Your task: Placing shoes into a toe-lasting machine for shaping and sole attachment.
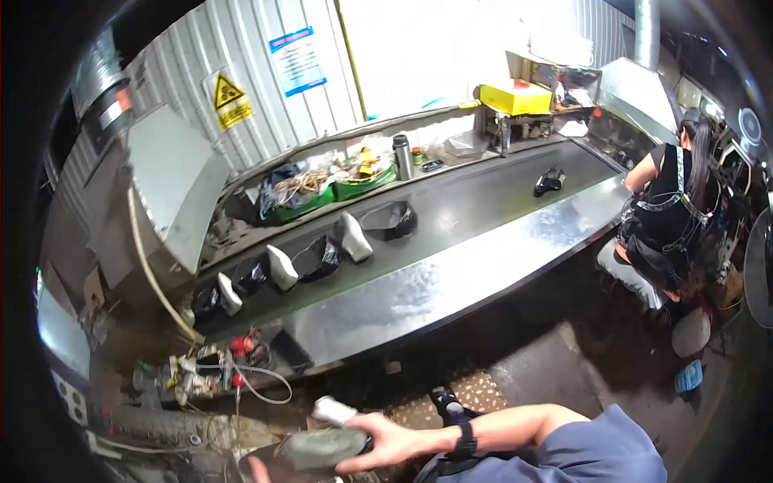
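My right hand [388, 441], with a dark band at its wrist, is closed round a grey-green, shoe-shaped piece [324, 448] low in the picture. The thumb lies along its upper side and the fingers reach beneath. A white block-like piece [333, 410] shows just above the thumb; whether it is joined to the grey one I cannot tell. Of my left hand [259, 469] only a blurred fingertip shows at the lower edge, left of the held piece. On the belt [475, 193] ahead, white sole-like pieces [282, 267] stand between black shoe uppers [316, 258].
A metal ledge [403, 290] runs along the belt's near side. Red-fitted machine parts and a looped hose [270, 400] sit at the left. Behind the belt are green bins [304, 206] and a flask [403, 157]. A co-worker [676, 193] sits at the far right.
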The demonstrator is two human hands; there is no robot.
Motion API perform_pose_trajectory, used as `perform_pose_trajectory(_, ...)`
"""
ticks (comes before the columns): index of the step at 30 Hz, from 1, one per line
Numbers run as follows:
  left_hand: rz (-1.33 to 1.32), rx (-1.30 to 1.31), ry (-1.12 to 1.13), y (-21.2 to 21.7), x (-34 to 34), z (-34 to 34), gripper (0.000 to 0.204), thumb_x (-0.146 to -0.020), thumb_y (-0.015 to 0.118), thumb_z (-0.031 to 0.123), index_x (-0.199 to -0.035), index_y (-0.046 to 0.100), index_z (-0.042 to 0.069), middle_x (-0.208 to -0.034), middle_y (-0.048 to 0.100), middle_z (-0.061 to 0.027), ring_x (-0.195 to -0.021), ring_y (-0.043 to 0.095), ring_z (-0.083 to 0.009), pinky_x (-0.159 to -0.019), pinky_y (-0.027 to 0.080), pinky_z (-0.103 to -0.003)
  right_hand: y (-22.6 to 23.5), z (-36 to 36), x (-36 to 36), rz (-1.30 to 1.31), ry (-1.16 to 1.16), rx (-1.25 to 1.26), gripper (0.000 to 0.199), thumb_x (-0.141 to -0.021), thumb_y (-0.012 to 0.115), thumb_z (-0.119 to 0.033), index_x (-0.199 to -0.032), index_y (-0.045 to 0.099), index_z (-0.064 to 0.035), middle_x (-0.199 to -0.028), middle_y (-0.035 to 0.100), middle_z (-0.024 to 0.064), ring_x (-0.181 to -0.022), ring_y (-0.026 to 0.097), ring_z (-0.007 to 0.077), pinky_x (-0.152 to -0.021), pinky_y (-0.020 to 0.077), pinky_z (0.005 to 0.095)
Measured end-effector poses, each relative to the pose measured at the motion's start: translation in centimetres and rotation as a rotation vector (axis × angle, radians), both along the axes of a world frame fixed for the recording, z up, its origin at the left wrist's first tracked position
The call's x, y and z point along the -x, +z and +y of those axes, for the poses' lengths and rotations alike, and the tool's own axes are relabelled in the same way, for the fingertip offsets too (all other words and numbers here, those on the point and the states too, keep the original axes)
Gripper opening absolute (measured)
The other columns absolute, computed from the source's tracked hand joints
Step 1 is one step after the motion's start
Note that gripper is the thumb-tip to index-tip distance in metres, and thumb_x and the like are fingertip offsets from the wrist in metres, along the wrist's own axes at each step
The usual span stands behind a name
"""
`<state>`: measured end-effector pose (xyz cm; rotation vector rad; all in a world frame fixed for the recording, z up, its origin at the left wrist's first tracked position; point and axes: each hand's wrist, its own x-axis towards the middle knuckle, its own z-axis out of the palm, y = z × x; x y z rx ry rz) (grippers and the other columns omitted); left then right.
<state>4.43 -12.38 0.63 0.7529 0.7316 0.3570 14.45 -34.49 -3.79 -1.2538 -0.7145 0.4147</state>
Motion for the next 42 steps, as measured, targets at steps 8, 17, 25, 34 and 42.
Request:
perform_pose_trajectory(8, 0.062, -0.407, -0.424, -14.6, -13.6, -6.3, 0.074, -0.081, 0.071, -0.009, -0.145, 0.036, 0.004, -0.133, 0.052, -0.0284, -0.118, 0.057, -0.0353, -0.097, 0.054, -0.043, -8.1, -21.1, -18.4, 1.102, -0.684, -0.230, 0.035, -0.083, 0.076, -0.011, -0.115, 0.066, -0.0009, -0.106, 0.069, 0.0101, -0.096, 0.067, 0.0218, -0.086, 0.0569, 0.0373)
perform_pose_trajectory(17, 0.336, -0.156, -0.356, -21.2, -15.8, -3.8, 0.050, -0.084, 0.070, -0.007, -0.131, 0.055, 0.001, -0.116, 0.065, -0.0172, -0.107, 0.064, -0.0231, -0.092, 0.055, -0.035, -23.9, -43.5, -48.1, 0.769, -1.559, -0.373, 0.042, -0.089, 0.070, -0.040, -0.109, 0.064, -0.0037, -0.080, 0.061, 0.0039, -0.068, 0.059, 0.0182, -0.058, 0.0515, 0.0282)
perform_pose_trajectory(25, 0.438, -0.725, -0.482, -21.9, -10.6, 0.5, 0.037, -0.089, 0.066, -0.008, -0.125, 0.058, -0.005, -0.109, 0.068, -0.0127, -0.096, 0.067, -0.0201, -0.086, 0.055, -0.030, -22.9, -19.9, -58.6, 0.846, -1.230, 0.102, 0.131, -0.071, 0.091, -0.028, -0.154, -0.008, -0.0082, -0.144, 0.039, 0.0233, -0.127, 0.046, 0.0353, -0.098, 0.0458, 0.0549)
perform_pose_trajectory(34, 0.367, -0.721, -0.722, -20.5, -25.0, 0.8, 0.037, -0.085, 0.071, -0.004, -0.122, 0.062, -0.003, -0.113, 0.069, -0.0137, -0.101, 0.067, -0.0187, -0.089, 0.055, -0.029, -17.6, -18.5, -59.0, 0.888, -1.078, -0.353, 0.068, -0.074, 0.086, -0.011, -0.120, 0.037, -0.0066, -0.102, 0.061, 0.0113, -0.082, 0.065, 0.0218, -0.063, 0.0548, 0.0397)
perform_pose_trajectory(42, 0.049, -0.767, -0.868, -25.1, -50.6, -7.8, 0.041, -0.082, 0.071, 0.001, -0.122, 0.062, 0.000, -0.108, 0.069, -0.0092, -0.100, 0.066, -0.0178, -0.087, 0.053, -0.030, -15.0, -23.2, -37.0, 1.100, -0.793, -0.363, 0.057, -0.086, 0.078, -0.014, -0.130, 0.042, -0.0142, -0.116, 0.059, 0.0105, -0.105, 0.060, 0.0321, -0.082, 0.0548, 0.0586)
